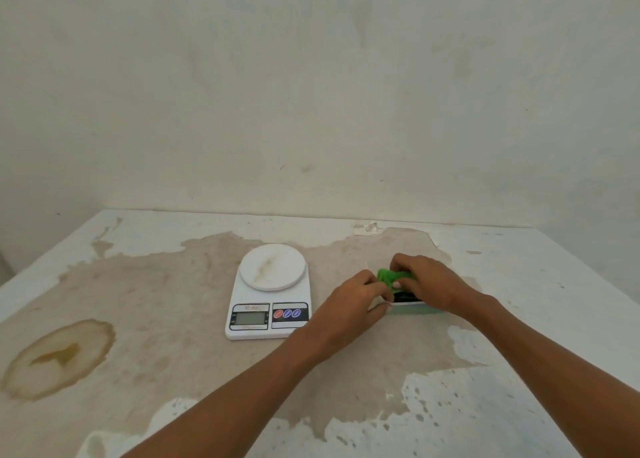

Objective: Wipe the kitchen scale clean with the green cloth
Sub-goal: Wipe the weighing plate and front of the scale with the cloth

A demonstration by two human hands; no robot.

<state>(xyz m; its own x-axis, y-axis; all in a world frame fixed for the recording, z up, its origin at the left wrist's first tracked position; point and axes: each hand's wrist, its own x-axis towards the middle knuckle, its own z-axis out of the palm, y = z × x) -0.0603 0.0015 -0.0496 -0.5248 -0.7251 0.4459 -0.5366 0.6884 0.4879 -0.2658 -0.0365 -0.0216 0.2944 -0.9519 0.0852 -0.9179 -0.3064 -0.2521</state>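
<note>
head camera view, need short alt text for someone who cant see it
Both hands, left and right, grip a green cloth over a small white container on a stained, peeling table. Left of them sits a white kitchen scale, untouched, with a brownish smear on its round platform.

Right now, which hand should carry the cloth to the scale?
Left, probably. Both hands hold the green cloth, but the left hand sits nearer the kitchen scale; the right hand is farther.

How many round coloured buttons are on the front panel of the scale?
3. They sit in a row on the dark panel at the front right of the scale: a red button on the left, then two blue buttons.
</note>
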